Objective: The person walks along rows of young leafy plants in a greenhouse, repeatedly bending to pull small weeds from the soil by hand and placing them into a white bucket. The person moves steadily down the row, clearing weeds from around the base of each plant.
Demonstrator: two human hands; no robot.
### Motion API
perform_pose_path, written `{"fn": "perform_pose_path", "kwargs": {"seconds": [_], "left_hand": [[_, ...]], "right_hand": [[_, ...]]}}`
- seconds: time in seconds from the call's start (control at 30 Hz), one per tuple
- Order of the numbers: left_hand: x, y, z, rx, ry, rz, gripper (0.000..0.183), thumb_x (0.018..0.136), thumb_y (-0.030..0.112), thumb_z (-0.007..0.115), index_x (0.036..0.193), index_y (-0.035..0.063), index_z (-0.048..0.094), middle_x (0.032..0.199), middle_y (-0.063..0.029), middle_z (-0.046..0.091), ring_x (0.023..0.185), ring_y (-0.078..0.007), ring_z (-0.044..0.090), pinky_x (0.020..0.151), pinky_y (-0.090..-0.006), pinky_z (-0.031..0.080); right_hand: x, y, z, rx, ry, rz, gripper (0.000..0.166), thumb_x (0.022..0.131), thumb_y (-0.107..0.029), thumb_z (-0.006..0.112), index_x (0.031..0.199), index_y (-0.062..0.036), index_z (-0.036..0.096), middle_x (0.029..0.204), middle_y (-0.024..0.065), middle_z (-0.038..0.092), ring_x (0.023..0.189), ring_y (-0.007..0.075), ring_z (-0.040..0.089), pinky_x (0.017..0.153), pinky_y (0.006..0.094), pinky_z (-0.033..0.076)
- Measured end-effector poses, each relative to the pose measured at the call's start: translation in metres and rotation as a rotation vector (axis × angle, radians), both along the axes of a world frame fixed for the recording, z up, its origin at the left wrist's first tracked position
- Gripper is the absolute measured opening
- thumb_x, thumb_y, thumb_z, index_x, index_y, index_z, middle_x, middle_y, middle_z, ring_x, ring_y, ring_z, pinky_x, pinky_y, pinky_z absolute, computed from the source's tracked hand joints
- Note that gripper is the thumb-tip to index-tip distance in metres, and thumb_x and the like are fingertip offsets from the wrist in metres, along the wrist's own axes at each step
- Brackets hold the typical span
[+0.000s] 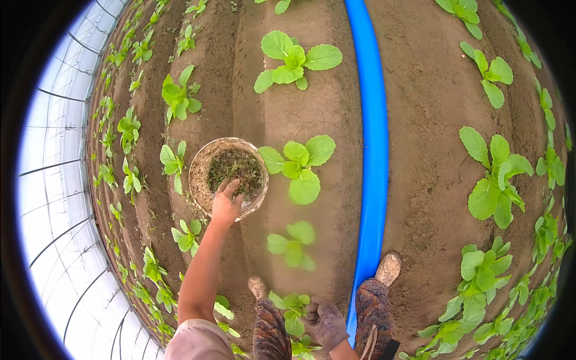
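Observation:
My left hand (227,204) is bare and reaches over the near rim of a dirt-stained bucket (199,182). Its fingers are spread just above or against a heap of small pulled weeds (236,164) inside, and I see nothing gripped in them. My right hand (327,321) wears a dirty purple-grey glove and hangs low, close to my legs. It is curled beside a leafy green seedling (294,312); its fingertips are partly hidden, so whether they hold anything is unclear. A larger broad-leaved seedling (299,166) grows right of the bucket, one leaf touching or overlapping its rim.
A flat blue hose (373,135) runs lengthwise along the soil bed, by my right shoe (388,268). My left shoe (257,287) is between plant rows. More seedlings (495,180) stand in rows both sides. A translucent greenhouse wall (54,180) with curved ribs rises at left.

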State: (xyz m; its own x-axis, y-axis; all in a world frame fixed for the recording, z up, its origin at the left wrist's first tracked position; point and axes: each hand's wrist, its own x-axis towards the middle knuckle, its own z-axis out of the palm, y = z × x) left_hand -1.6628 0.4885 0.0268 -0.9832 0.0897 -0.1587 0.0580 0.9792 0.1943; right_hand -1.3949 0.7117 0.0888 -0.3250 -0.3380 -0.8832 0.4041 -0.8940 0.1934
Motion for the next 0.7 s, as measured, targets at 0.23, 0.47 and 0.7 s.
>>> {"fn": "perform_pose_path", "kwargs": {"seconds": [0.23,0.47,0.7], "left_hand": [[0.062,-0.052,0.013,0.339,-0.002,0.440,0.017,0.066,-0.003,0.048,0.081,0.0014,0.053,0.059,0.0036,0.042,0.053,-0.0026,0.036,0.049,-0.0158,0.032],[0.137,-0.109,0.038,0.198,-0.072,0.129,0.036,0.059,-0.005,0.044,0.091,0.0053,0.055,0.062,-0.0021,0.049,0.054,-0.0060,0.043,0.052,-0.0190,0.038],[0.259,-0.224,0.096,0.653,-0.601,0.870,0.020,0.073,0.010,0.047,0.091,0.0043,0.055,0.075,-0.0096,0.058,0.068,-0.0192,0.055,0.063,-0.0282,0.043]], "right_hand": [[0.010,-0.019,-0.008,0.105,-0.009,0.108,0.021,0.081,-0.015,0.045,0.098,-0.0034,0.047,0.079,0.0074,0.054,0.065,0.0163,0.052,0.065,0.0382,0.048],[0.016,-0.043,-0.018,0.204,-0.021,0.264,0.019,0.081,-0.015,0.045,0.097,-0.0049,0.048,0.076,0.0058,0.054,0.062,0.0156,0.051,0.065,0.0363,0.047],[0.059,-0.070,-0.041,0.417,-0.041,0.659,0.023,0.080,-0.016,0.044,0.102,-0.0079,0.045,0.079,0.0042,0.051,0.063,0.0161,0.049,0.060,0.0352,0.048]]}}
